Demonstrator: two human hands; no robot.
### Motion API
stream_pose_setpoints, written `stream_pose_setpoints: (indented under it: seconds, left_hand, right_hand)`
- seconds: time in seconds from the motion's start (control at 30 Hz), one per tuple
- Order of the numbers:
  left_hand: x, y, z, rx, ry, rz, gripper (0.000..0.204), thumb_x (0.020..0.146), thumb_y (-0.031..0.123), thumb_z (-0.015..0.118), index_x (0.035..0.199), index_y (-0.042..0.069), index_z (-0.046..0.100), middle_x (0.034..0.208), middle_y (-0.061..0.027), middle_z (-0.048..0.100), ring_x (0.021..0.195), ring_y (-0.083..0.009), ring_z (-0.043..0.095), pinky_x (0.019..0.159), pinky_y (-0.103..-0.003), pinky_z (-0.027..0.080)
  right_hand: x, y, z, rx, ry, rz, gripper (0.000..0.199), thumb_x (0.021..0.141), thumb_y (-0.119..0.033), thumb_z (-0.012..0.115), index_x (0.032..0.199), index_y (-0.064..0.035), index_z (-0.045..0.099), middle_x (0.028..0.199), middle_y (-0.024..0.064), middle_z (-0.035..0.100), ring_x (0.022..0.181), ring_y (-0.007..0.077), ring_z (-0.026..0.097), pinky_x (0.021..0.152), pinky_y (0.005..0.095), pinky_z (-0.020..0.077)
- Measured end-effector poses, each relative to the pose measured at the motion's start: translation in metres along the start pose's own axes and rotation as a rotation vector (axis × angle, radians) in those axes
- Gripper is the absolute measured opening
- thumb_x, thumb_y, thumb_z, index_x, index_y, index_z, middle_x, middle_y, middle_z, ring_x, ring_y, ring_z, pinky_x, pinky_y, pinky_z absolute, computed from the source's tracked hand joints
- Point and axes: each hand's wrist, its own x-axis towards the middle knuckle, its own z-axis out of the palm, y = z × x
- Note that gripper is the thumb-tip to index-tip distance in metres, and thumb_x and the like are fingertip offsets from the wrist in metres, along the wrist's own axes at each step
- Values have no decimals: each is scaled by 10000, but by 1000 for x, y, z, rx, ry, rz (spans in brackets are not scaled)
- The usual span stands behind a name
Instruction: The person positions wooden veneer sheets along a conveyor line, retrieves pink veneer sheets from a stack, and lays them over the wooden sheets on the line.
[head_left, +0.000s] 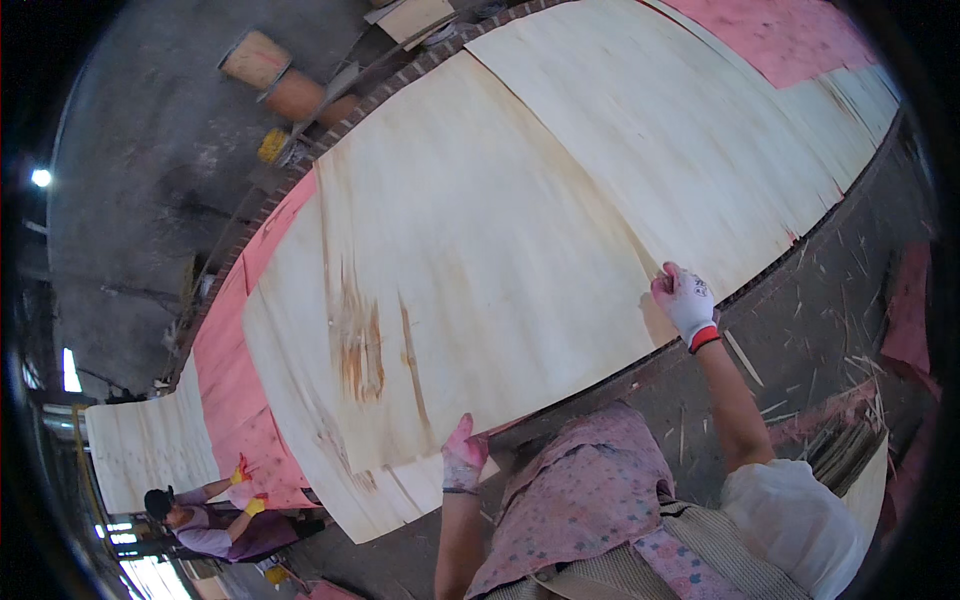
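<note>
A large pale wood veneer sheet (470, 240) with brown streaks and a split knotty patch lies before me on a long row of sheets. My right hand (686, 300), in a white glove with pink-stained fingertips and a red cuff, is closed on the sheet's near right corner, where the edge lifts slightly. My left hand (464, 455), in a pink-stained glove, grips the near edge further left. Its fingers are partly hidden. Another pale veneer sheet (680, 130) adjoins on the right. Beneath the left end, a further veneer sheet (300, 400) shows.
Pink-coated sheets (235, 370) show at the left, and another pink sheet (780, 35) at the far right. A co-worker (225, 520) in yellow gloves handles the left end. Wood scraps (845, 430) litter the floor right of me. Beyond the stack stand brown drums (275, 75).
</note>
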Motion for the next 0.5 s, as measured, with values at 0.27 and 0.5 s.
stream_pose_setpoints:
  seconds: [0.27,0.5]
  left_hand:
    - [29,-18,-28,-62,-190,-127,446,856,313,615,1235,140,457,1073,-115,591,895,-279,597,727,-372,508]
    - [25,-19,-19,83,-66,-164,518,833,414,633,1218,103,480,889,-110,609,684,-257,589,605,-322,517]
  right_hand:
    - [-35,-10,-13,-135,-69,29,311,777,-284,587,1019,-107,503,883,87,627,825,304,621,713,469,458]
    - [-71,9,51,-84,-203,-8,303,765,-269,606,998,-115,487,939,87,616,877,295,616,730,465,454]
